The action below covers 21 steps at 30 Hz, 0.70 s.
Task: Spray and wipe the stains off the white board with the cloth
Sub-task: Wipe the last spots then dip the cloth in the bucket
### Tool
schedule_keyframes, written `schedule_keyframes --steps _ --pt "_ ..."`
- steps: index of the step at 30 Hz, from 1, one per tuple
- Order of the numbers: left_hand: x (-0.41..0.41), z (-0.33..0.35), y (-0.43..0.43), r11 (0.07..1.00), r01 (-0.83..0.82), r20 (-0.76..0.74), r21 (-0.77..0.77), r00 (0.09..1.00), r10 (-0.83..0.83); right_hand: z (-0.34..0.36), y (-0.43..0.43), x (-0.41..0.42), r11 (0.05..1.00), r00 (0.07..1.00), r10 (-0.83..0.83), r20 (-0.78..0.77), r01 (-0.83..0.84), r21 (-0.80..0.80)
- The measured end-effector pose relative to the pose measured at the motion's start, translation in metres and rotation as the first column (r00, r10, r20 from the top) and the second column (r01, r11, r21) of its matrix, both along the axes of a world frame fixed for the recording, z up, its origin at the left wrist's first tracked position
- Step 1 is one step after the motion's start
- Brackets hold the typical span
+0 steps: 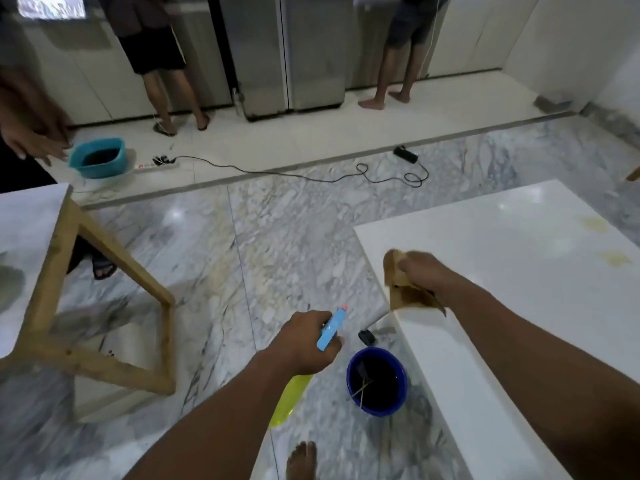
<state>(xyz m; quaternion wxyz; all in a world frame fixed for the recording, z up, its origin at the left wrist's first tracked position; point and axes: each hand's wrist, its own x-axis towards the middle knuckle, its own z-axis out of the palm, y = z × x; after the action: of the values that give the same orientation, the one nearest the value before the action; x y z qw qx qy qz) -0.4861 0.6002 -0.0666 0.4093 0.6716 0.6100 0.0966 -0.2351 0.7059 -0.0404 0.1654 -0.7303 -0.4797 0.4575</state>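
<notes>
Cloth [410, 295] gripped by outstretched right hand [420, 271]; left hand [301, 341] holds spray bottle [329, 330].

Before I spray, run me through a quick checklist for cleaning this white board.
1. Left hand grips the yellow spray bottle with blue trigger: ok.
2. Right hand grips the brown cloth: ok.
3. Bottle over the glossy white board: not ok, it hangs above the marble floor.
4. Yellowish stains uncovered: ok, both lie far from the cloth.
5. Liquid left in the bottle: cannot tell.
</notes>
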Motion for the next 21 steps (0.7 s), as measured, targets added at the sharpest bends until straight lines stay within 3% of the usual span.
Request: schedule_keyframes --steps 3,5,7,9,11,14,21 --pt "-0.019 -0.018 0.054 1.000 -0.007 0.017 0.013 1.000 0.007 -0.042 0.077 -0.032 0.948 0.947 0.138 0.290 -0.211 0.240" --pt "-0.027 -0.030 0.077 0.999 -0.004 0.037 0.032 0.999 0.003 -0.080 0.112 -0.049 0.876 0.868 0.228 0.442 -0.381 0.296" --pt "-0.032 -0.050 0.093 1.000 0.007 0.043 0.018 0.999 -0.008 -0.127 0.131 -0.061 0.787 0.684 0.356 0.637 -0.586 0.189" --pt "-0.034 -0.062 0.100 1.000 0.022 0.051 0.013 0.998 -0.023 -0.161 0.128 -0.061 0.720 0.478 0.367 0.798 -0.689 0.081" --pt "-0.034 -0.075 0.105 0.999 0.041 0.064 -0.010 0.997 -0.040 -0.176 0.119 -0.059 0.710 0.392 0.328 0.860 -0.702 0.049" --pt "-0.032 -0.082 0.103 0.997 0.057 0.093 -0.056 0.994 -0.052 -0.175 0.112 -0.056 0.691 0.354 0.314 0.881 -0.722 0.044" --pt "-0.016 -0.073 0.084 0.992 0.099 0.074 -0.077 0.993 -0.094 -0.169 0.033 -0.032 0.718 0.406 0.323 0.855 -0.693 0.058"
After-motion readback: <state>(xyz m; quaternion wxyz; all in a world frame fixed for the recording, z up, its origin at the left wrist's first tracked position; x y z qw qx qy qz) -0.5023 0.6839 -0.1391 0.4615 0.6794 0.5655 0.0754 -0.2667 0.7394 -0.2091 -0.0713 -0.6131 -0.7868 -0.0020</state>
